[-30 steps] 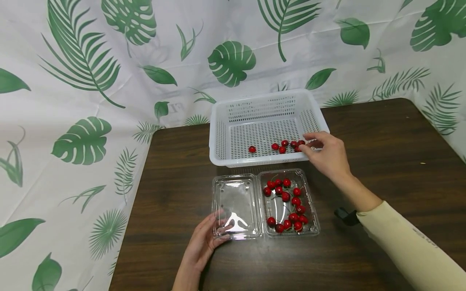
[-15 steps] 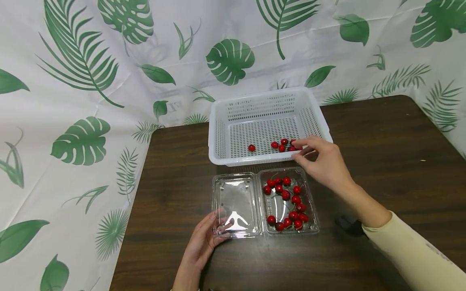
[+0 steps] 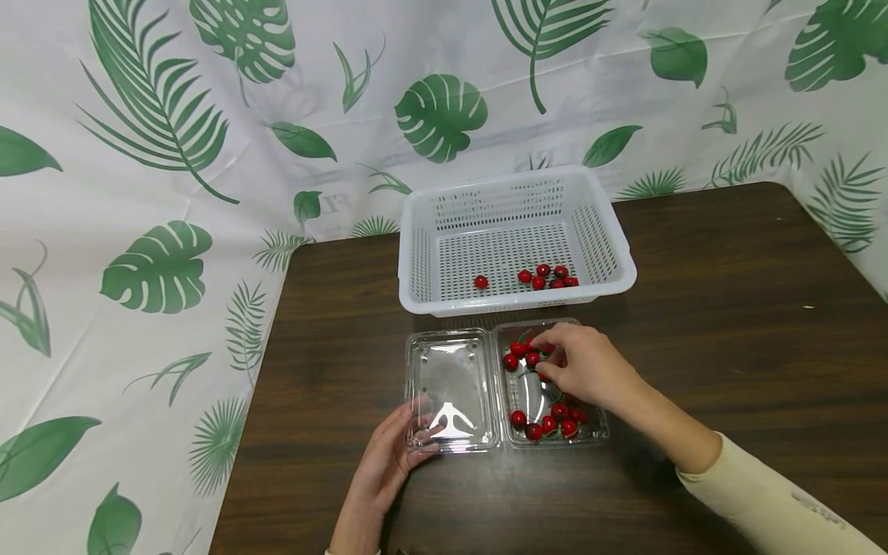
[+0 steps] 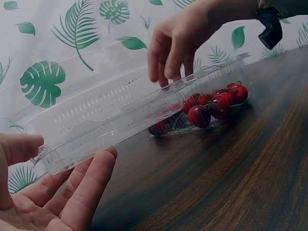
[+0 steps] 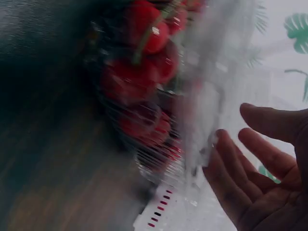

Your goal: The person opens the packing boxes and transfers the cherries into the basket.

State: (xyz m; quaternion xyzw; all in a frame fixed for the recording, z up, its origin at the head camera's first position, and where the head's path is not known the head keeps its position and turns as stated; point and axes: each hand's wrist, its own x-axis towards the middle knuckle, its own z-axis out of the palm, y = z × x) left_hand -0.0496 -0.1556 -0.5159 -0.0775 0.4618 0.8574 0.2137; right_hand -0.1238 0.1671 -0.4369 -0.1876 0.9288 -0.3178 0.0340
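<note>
A clear plastic clamshell container (image 3: 501,385) lies unfolded on the table, with several red cherries (image 3: 550,425) in its right half. My left hand (image 3: 384,456) holds the left half by its outer edge; in the left wrist view the thumb is above and the fingers (image 4: 91,185) underneath. Over the cherry-filled half is my right hand (image 3: 586,364), its fingers bent downward. In the right wrist view its thumb and fingertips stand apart, and no cherry shows between them. The hand hides some cherries in the head view.
Behind the container stands a white perforated basket (image 3: 416,304). Several more cherries (image 3: 539,283) lie along its front, one of them off to the left. A leaf-patterned cloth (image 3: 319,92) hangs behind and left of the dark wooden table (image 3: 721,270).
My right hand has moved from the basket's front right corner toward me, over the right half of the container. The left hand stays at the container's left edge.
</note>
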